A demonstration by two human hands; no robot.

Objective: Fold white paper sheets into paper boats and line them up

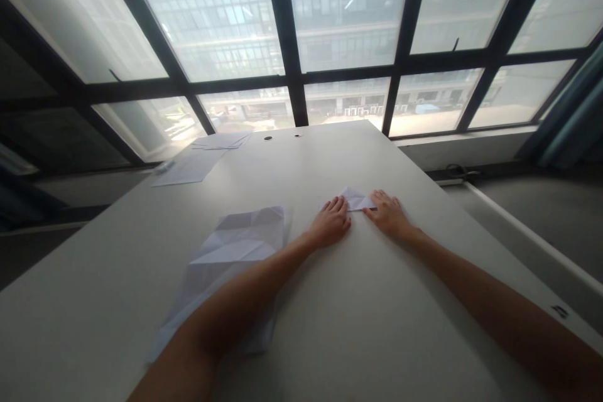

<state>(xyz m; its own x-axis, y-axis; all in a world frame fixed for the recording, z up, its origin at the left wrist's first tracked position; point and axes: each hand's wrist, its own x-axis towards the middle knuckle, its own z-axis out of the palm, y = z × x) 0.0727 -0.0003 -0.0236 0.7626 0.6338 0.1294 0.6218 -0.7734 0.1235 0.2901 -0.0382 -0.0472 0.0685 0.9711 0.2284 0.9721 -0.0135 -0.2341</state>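
Note:
A small piece of white paper [357,199], folded to a triangular peak, lies flat on the white table [325,163]. My left hand [332,218] rests over its left end with the fingers stretched out and lying flat. On the right end lies my right hand [387,212], its fingers also extended and slightly spread. Both hands press on the paper from above, and neither grips it. The paper's two side corners are partly hidden beneath the fingers. Under my left forearm spreads a larger creased sheet of paper [235,251], partly covered by the arm.
More white sheets [191,166] lie at the table's far left corner. Two small round holes, one being a dark hole [268,138], sit near the far edge. Beyond stand dark-framed windows [348,19]. A white pipe [532,232] runs along the floor at right.

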